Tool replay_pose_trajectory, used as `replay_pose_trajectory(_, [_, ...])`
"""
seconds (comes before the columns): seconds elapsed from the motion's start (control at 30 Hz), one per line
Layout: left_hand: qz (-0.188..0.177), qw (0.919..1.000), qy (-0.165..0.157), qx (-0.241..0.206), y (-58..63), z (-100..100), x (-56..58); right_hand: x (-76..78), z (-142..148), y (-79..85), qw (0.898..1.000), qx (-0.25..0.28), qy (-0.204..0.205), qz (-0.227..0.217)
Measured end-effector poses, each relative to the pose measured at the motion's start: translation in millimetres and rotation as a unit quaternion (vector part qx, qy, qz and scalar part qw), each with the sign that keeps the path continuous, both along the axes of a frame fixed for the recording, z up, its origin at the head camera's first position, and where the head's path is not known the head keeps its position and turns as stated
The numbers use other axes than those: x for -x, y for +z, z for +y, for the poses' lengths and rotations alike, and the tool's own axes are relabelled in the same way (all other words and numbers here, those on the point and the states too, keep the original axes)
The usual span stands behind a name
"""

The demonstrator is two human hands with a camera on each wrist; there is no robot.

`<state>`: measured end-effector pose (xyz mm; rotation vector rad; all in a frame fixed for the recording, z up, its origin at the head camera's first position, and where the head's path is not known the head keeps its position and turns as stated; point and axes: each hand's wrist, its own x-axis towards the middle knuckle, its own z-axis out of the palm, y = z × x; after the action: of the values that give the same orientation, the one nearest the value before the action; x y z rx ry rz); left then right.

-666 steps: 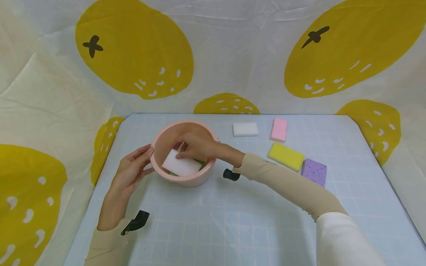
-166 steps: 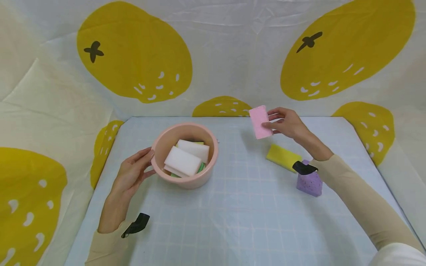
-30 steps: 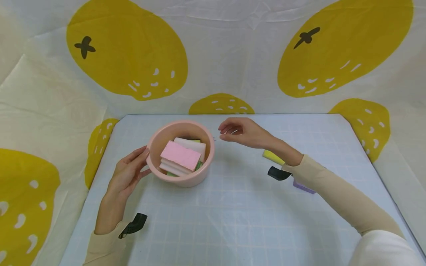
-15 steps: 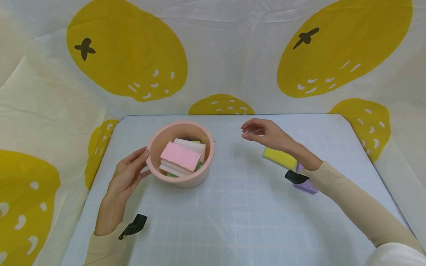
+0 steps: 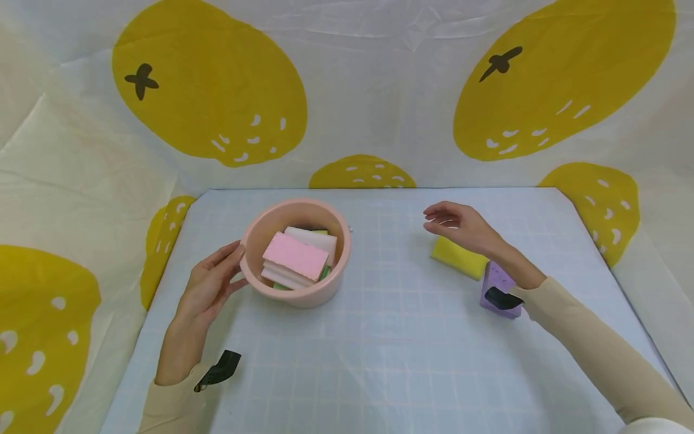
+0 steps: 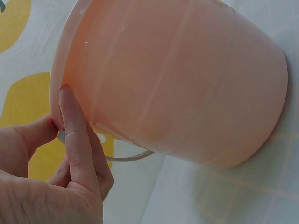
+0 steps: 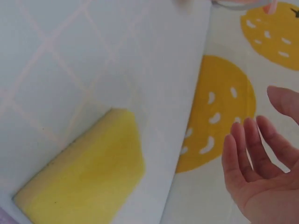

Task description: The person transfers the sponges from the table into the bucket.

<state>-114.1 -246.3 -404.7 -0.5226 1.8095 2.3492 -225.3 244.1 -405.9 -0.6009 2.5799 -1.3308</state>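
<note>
A pink bucket [image 5: 322, 295] stands on the left of the table. My left hand [image 5: 208, 286] pinches its rim between thumb and fingers, and the left wrist view shows the thumb and fingers at the lip [image 6: 55, 100]. A pink sponge [image 5: 295, 256] lies on top of the pile inside, over white sponges [image 5: 320, 240]; green and yellow edges peek out beneath. Fingers loosely bent and holding nothing, my right hand [image 5: 461, 228] hovers above the far end of a yellow sponge [image 5: 458, 258]. That sponge [image 7: 93, 172] lies flat in the right wrist view.
A purple speckled sponge [image 5: 500, 278] lies beside the yellow one, partly behind the black wrist camera [image 5: 503, 298]. The light-blue checked tabletop [image 5: 368, 361] meets a lemon-patterned cloth [image 5: 379, 90] along its back edge.
A white sponge and then the pink one have gone from the table into the bucket. Over the last second my empty right hand has moved rightward from the bucket; my left stays put.
</note>
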Motion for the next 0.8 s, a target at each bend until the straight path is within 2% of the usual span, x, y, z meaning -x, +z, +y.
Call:
replay_pose_trajectory(0.5, [-0.002,1.0,-0.004,0.008,-0.7,0,1.7,-4.4,45,-34.2,0.996,-0.058,-0.054,-0.041])
replay_pose_trajectory(0.8, [-0.001,1.0,-0.003,0.001,-1.1,-1,1.8,-4.3,62,-55.9,0.991,-0.102,-0.066,-0.057])
